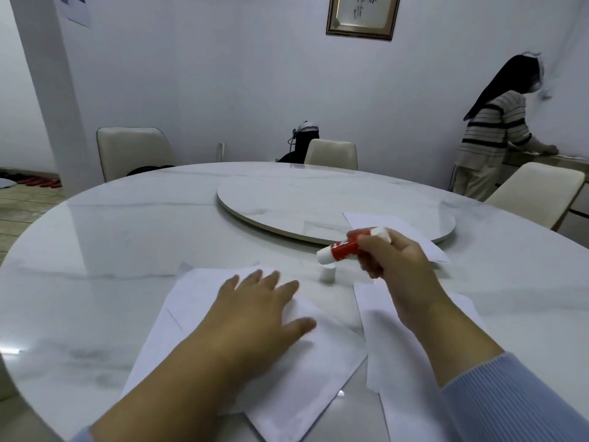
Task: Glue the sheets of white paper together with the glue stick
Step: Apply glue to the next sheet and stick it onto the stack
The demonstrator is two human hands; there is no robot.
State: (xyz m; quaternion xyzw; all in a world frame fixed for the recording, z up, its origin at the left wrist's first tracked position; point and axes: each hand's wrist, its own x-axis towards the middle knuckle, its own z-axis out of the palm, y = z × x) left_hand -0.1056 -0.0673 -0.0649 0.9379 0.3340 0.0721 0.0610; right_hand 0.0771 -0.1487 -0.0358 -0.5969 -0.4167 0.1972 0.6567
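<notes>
My left hand (255, 301) lies flat, fingers spread, on the nearest sheet of white paper (287, 371), I judge to pin it for gluing. The white cap (327, 274) stands alone on the marble table (111, 250). My right hand (392, 260) grips the single glue stick (342, 247), lifted. I count three separate sheets, maybe more beneath.

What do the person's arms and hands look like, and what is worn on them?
Both hands are bare: the left hand and the right hand show no gloves, rings or watch. The right arm wears a light blue ribbed knit sleeve pushed up the forearm. A matching light blue cuff shows at the frame's bottom edge on the left arm.
</notes>
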